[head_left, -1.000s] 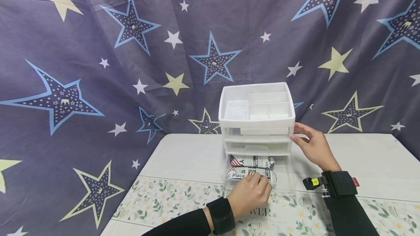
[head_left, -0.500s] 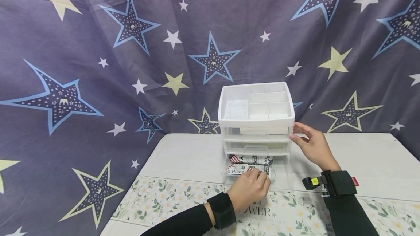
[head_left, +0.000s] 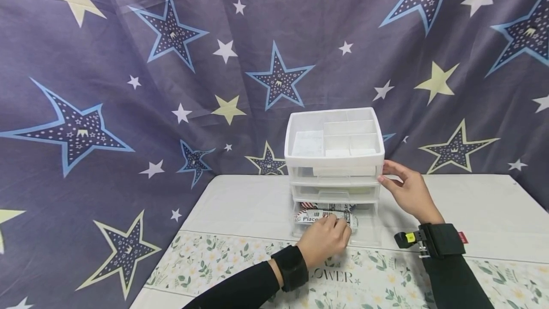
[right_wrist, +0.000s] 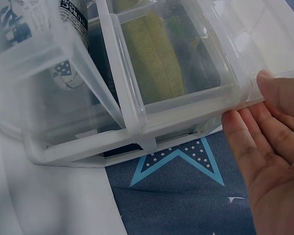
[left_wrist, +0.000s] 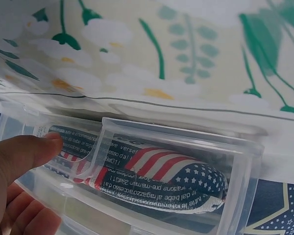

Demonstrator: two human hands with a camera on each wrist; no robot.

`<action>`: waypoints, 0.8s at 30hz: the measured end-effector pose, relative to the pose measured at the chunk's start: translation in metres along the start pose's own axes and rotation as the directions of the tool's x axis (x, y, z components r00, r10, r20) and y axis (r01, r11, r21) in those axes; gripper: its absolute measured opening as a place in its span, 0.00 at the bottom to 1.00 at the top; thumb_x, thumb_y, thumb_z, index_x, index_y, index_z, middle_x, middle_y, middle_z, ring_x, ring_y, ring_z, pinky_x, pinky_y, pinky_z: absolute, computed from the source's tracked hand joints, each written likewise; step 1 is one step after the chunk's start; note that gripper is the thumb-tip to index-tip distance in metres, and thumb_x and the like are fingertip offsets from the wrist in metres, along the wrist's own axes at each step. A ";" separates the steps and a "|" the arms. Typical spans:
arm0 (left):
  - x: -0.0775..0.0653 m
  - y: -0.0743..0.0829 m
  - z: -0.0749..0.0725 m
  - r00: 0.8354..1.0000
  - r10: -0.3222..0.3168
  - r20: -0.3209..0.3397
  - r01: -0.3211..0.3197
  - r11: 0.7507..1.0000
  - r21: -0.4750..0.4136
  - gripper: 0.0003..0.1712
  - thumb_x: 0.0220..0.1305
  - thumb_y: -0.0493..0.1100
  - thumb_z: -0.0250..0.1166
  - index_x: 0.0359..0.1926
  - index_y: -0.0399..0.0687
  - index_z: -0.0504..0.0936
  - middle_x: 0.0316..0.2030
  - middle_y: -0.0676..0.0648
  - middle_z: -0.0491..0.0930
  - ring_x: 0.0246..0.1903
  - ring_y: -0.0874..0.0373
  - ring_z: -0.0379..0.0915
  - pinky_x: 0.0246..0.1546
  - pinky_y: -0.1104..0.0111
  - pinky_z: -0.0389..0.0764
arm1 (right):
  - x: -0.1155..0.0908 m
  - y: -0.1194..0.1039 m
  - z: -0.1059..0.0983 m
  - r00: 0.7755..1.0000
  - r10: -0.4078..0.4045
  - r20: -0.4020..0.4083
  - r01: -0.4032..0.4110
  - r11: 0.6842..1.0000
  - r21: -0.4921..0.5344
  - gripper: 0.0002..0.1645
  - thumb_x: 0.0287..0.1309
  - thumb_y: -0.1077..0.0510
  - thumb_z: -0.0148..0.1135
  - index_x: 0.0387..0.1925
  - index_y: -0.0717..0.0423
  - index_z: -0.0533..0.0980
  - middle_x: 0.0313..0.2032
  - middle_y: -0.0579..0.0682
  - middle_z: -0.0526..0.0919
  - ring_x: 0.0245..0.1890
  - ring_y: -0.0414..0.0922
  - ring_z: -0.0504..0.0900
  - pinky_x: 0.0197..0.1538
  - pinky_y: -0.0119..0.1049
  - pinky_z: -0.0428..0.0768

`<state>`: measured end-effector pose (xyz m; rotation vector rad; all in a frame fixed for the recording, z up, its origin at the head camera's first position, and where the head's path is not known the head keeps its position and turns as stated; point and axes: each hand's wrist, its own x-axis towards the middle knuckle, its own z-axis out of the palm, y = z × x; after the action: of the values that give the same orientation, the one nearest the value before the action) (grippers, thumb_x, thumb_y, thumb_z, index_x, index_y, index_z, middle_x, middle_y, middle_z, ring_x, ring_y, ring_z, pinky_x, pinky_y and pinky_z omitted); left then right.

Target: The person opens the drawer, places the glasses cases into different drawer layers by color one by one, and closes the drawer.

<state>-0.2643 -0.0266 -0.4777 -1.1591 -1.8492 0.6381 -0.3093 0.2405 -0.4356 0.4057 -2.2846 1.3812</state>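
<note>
A white plastic drawer unit (head_left: 334, 160) stands on the table, its lowest clear drawer (head_left: 364, 230) pulled partly out. Inside lie two rolled bundles in newspaper-and-flag print, the front bundle (head_left: 323, 216) and the rear bundle (head_left: 326, 206). My left hand (head_left: 323, 240) holds the drawer's front; in the left wrist view its thumb (left_wrist: 44, 147) lies against the handle area, with the other fingers curled. At the unit's right side my right hand (head_left: 409, 192) grips the corner, thumb (right_wrist: 274, 88) on the front edge and fingers (right_wrist: 250, 132) along the side.
The unit's divided top tray (head_left: 309, 143) has several compartments. A yellow-green cloth item (right_wrist: 154, 58) shows in a closed drawer. A floral cloth strip (head_left: 214, 256) crosses the white table; a star-patterned curtain (head_left: 197, 85) hangs behind.
The lowest drawer has slid further into the unit, taking the bundles back with it. My left hand has moved forward with the drawer. My right hand stays at the unit's side.
</note>
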 end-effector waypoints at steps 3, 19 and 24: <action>0.002 0.000 -0.001 0.999 -0.001 0.044 0.002 1.000 -0.010 0.24 0.74 0.29 0.43 0.36 0.55 0.83 0.32 0.57 0.78 0.28 0.65 0.73 0.31 0.78 0.82 | 0.000 0.000 -0.001 1.000 -0.001 0.003 0.001 1.000 0.006 0.30 0.69 0.60 0.66 0.68 0.64 0.72 0.55 0.63 0.84 0.58 0.56 0.80 0.59 0.48 0.80; 0.011 -0.002 0.007 0.991 -0.046 0.123 0.048 0.999 -0.017 0.11 0.63 0.33 0.58 0.37 0.55 0.81 0.32 0.57 0.76 0.28 0.64 0.71 0.25 0.79 0.79 | 0.001 0.002 0.001 1.000 0.003 -0.006 -0.003 1.000 -0.031 0.29 0.70 0.58 0.65 0.68 0.64 0.72 0.55 0.62 0.84 0.57 0.49 0.81 0.59 0.52 0.80; 0.013 -0.002 0.010 0.990 -0.060 0.126 0.063 0.998 -0.021 0.08 0.63 0.35 0.62 0.38 0.55 0.81 0.33 0.56 0.75 0.28 0.63 0.71 0.26 0.78 0.80 | 0.000 0.003 0.001 1.000 0.003 -0.006 -0.003 1.000 -0.024 0.29 0.70 0.58 0.65 0.68 0.64 0.72 0.55 0.62 0.84 0.57 0.51 0.81 0.59 0.52 0.80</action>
<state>-0.2762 -0.0159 -0.4762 -1.0954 -1.9962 0.6679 -0.3113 0.2409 -0.4379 0.3908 -2.2952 1.3535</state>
